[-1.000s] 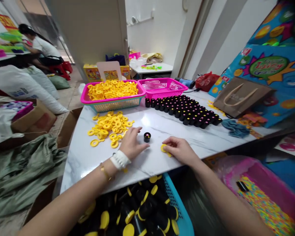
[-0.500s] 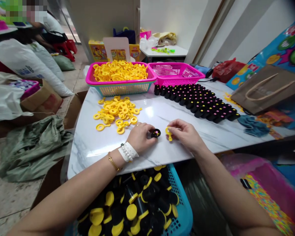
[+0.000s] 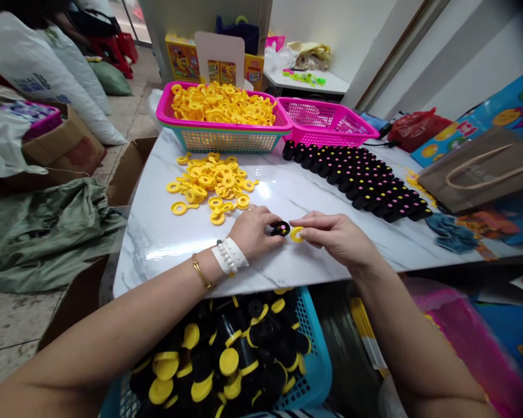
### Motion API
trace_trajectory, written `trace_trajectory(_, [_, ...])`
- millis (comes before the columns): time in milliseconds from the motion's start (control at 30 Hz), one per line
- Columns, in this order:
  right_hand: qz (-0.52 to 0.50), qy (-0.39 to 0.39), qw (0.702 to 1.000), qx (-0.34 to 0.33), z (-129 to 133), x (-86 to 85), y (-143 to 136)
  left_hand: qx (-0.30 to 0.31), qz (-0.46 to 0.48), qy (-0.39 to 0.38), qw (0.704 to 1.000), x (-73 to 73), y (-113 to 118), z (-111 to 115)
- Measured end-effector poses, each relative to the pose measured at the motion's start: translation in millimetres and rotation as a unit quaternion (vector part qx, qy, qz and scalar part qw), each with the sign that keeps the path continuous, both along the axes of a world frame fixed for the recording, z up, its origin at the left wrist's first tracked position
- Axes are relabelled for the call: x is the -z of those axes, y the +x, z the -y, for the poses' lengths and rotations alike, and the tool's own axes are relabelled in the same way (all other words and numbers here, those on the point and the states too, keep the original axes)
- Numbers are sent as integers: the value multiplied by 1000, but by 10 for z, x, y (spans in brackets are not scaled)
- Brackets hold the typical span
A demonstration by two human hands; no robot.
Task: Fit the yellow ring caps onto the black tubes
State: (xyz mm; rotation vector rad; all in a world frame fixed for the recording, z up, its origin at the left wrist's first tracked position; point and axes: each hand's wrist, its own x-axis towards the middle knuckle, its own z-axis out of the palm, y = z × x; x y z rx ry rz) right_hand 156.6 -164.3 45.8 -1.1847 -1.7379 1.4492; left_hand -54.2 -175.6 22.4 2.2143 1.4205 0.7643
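My left hand (image 3: 258, 233) is closed around a small black cup (image 3: 280, 228), with pink and yellow bits visible at its open end. Between the thumb and fingers of my right hand (image 3: 331, 233) is a yellow ring cap (image 3: 296, 234), held close to the cup's mouth. Whether the two pieces touch I cannot tell. Loose yellow ring caps (image 3: 213, 180) lie in a heap beyond my left hand. Farther right, black cups (image 3: 357, 174) stand packed in rows, pink and yellow dots showing in their tops.
A pink basket (image 3: 163, 110) heaped with yellow caps sits at the back, beside another pink basket (image 3: 366, 130). Below the table edge, a blue basket (image 3: 320, 348) holds black cups with yellow lids. A paper bag (image 3: 475, 168) and a blue cloth (image 3: 451, 235) lie right.
My right hand has brought the yellow ring cap leftward and turned it toward the black cup. The left hand keeps its hold. The camera view has shifted slightly.
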Motion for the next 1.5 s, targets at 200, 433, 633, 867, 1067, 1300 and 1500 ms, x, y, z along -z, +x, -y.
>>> trace_trajectory(200, [5,-72,997,26,-128,49,-293,4,-21,2,1000,-10,-12,-12])
trace_trajectory(433, [-8,-117,990,76,-98,62,-334,6,-11,-59,998,-16,-5,-6])
trace_trajectory(633, [-24,-83,995,48,-97,91,-341,-4,15,-85,996,-47,-2,22])
trace_trajectory(867, [-21,-51,998,22,-66,132,-323,18,55,-122,991,-163,-30,30])
trace_trajectory(1067, [-29,-63,997,32,-40,158,-352,2,216,-341,915,-169,1,-58])
trace_trajectory(1300, [-31,-60,993,99,27,167,-410,-8,169,-171,971,-17,28,92])
trace_trajectory(1500, [-163,-143,975,53,43,182,-214,7,87,-35,996,9,50,117])
